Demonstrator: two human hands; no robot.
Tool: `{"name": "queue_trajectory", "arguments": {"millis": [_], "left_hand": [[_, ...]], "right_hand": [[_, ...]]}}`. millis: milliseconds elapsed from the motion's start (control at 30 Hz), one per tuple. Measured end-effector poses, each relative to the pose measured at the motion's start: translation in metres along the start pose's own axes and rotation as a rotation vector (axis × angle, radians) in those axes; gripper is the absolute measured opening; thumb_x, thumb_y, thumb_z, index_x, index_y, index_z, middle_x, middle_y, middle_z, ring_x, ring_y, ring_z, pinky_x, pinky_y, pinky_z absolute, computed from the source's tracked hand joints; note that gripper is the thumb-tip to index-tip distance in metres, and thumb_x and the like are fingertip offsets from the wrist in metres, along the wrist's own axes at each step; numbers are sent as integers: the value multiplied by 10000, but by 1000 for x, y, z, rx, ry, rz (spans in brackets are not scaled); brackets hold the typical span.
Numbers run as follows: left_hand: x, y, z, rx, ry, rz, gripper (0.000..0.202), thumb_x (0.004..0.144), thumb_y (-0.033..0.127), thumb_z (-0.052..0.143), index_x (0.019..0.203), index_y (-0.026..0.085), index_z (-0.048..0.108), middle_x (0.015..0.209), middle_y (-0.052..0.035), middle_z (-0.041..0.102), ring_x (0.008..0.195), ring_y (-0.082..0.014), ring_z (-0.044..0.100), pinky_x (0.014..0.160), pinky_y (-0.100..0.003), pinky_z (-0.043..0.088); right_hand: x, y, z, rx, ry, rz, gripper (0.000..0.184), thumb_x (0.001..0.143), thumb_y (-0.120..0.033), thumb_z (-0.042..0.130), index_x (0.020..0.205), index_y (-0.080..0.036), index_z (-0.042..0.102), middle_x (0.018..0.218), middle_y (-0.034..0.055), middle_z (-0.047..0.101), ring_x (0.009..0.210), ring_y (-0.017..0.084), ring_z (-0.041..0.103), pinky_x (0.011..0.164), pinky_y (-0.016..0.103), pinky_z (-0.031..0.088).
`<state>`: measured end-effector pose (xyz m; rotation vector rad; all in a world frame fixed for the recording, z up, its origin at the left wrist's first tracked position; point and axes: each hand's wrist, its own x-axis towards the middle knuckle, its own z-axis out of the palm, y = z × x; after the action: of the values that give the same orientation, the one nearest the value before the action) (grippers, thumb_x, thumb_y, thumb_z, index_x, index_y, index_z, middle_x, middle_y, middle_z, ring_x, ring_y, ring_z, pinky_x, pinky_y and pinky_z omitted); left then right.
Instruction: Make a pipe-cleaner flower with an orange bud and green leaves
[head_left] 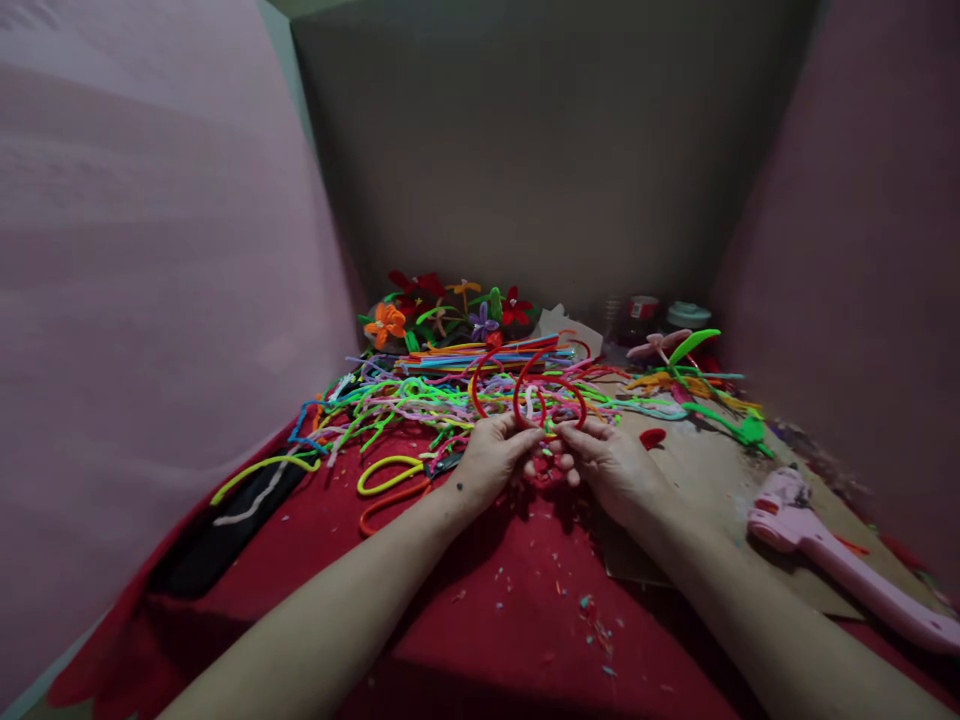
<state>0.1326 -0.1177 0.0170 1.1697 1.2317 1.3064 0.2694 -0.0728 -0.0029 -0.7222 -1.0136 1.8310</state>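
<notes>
Both my hands meet at the middle of a red cloth. My left hand and my right hand are closed, pinching a red pipe cleaner bent into several loops that rise above my fingers. A small red bundle sits between my fingertips. Right behind the loops lies a tangled heap of coloured pipe cleaners.
Finished pipe-cleaner flowers stand at the back. A pink glue gun lies on brown cardboard at the right. Scissors with yellow and orange handles lie left of my hands. Jars sit far back; pink walls close in on both sides.
</notes>
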Motion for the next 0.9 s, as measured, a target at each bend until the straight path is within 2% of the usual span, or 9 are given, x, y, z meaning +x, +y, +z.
{"name": "queue_trajectory", "arguments": {"millis": [133,300,433,600,733,900], "left_hand": [[0,-1,-1,10,-22,1,172,719,295,625,682,140,559,474,46,547,335,-53,445,323,-157,315],[0,-1,-1,57,-39,-3,169,714,298,630,714,131,605,443,41,533,323,-53,420,324,-160,306],[1,0,-1,48,-45,-5,169,697,281,652,710,117,615,523,20,575,376,-49,457,353,-150,330],[3,-4,-4,20,-61,11,223,717,310,644,873,153,609,531,44,558,386,-51,457,357,-145,325],[4,-6,-6,67,-62,-8,228,747,360,612,814,142,601,451,51,513,356,-49,416,345,-146,294],[4,-6,-7,113,-79,5,242,763,360,589,838,130,605,445,41,525,338,-56,402,340,-161,289]], "right_hand": [[0,-2,0,51,37,-32,239,547,-202,767,741,-103,668,619,9,625,439,67,518,351,162,404],[-1,-3,1,112,-16,-8,250,554,-197,765,768,-105,675,570,-3,608,426,70,514,347,162,393],[-1,-1,1,154,-74,14,210,570,-201,760,733,-122,653,567,-15,600,412,64,501,344,165,386],[-1,0,2,80,-37,12,196,579,-179,739,736,-99,653,571,-4,597,393,58,485,321,162,380],[-2,0,3,16,-61,19,184,580,-169,718,731,-87,651,565,8,597,392,56,471,313,156,369],[-2,0,3,0,-56,27,159,586,-172,711,707,-96,640,538,-1,580,391,58,466,321,159,367]]}}
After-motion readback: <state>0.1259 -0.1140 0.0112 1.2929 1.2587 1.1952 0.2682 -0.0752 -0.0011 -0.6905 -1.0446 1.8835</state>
